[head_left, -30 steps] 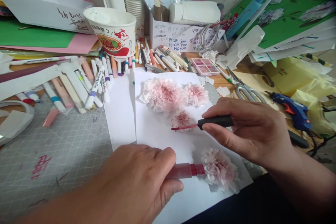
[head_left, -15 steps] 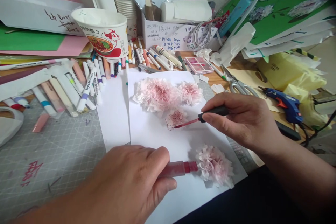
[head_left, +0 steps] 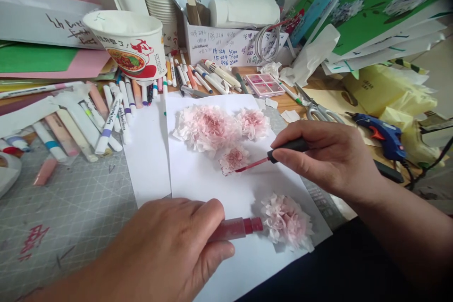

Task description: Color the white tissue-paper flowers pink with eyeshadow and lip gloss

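My right hand (head_left: 318, 160) is closed on the black handle of a lip gloss wand (head_left: 258, 164). The wand's dark red tip is at the lower edge of a small pink paper flower (head_left: 234, 156); I cannot tell if they touch. My left hand (head_left: 184, 236) grips the open lip gloss tube (head_left: 235, 229), its neck pointing right, close to a pale pink paper flower (head_left: 288, 222). A large pink flower (head_left: 208, 126) and a smaller one (head_left: 253, 123) lie farther back. All of them rest on a white paper sheet (head_left: 201, 184).
Several markers (head_left: 113, 122) and a noodle cup (head_left: 129, 49) line the left and back. A makeup palette (head_left: 264, 85), scissors (head_left: 318, 108) and a blue glue gun (head_left: 382, 134) lie at the right. A grey cutting mat (head_left: 81, 203) covers the left side.
The view has shifted slightly, so the desk things appear a little farther left. Both hands keep their grips, and the wand tip stays by the small flower's lower edge.
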`<state>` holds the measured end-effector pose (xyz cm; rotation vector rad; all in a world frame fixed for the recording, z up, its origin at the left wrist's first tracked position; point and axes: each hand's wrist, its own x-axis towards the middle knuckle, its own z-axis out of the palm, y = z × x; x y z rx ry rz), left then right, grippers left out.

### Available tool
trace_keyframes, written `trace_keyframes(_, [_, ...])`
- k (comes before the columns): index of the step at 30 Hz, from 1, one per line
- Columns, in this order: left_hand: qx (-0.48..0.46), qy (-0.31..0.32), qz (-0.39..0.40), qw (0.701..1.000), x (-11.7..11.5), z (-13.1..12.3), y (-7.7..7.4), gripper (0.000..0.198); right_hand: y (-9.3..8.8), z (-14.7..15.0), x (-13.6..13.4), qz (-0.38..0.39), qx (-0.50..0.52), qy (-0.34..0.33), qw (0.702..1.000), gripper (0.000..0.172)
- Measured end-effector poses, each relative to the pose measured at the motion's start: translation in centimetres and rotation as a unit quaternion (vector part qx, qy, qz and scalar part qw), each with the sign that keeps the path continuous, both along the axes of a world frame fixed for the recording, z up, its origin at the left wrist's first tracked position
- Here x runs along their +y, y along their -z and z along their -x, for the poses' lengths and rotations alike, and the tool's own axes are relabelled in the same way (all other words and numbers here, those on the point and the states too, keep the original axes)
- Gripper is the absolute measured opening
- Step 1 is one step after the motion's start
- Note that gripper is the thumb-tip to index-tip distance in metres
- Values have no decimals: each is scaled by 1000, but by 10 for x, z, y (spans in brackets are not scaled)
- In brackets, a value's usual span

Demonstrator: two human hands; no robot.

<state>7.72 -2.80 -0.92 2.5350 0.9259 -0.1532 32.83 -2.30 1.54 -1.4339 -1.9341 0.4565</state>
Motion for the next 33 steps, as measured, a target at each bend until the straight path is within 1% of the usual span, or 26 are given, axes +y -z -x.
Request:
trace_keyframes(5, [2,-2,7,1000,0,-1,-1,16,-3,-6,-2,15,20,21,999,11])
trace_keyframes(8, [0,-9,12,1000,-1,0,0,15,-1,-5,-3,13,20,15,1000,11])
trace_keyframes(13, [-17,-11,7,1000,0,2,3,17,1,-3,-6,4,-10,-2,1000,14])
trace_keyframes(19, [-15,-5,7,1000,0,2,3,17,0,-9,-7,21,-1,28,999,13])
trace_keyframes(24, [-9,-11,11,1000,0,2,3,18,4,-11,-5,24,1,12,1000,13])
trace_keyframes(28, [-15,-7,12,1000,0,3,4,18,1,-11,-6,29,-4,21,999,13])
trace_keyframes(33, [-12,-14,14,1000,1,3,4,19,3,-8,-8,14,3,9,1000,14])
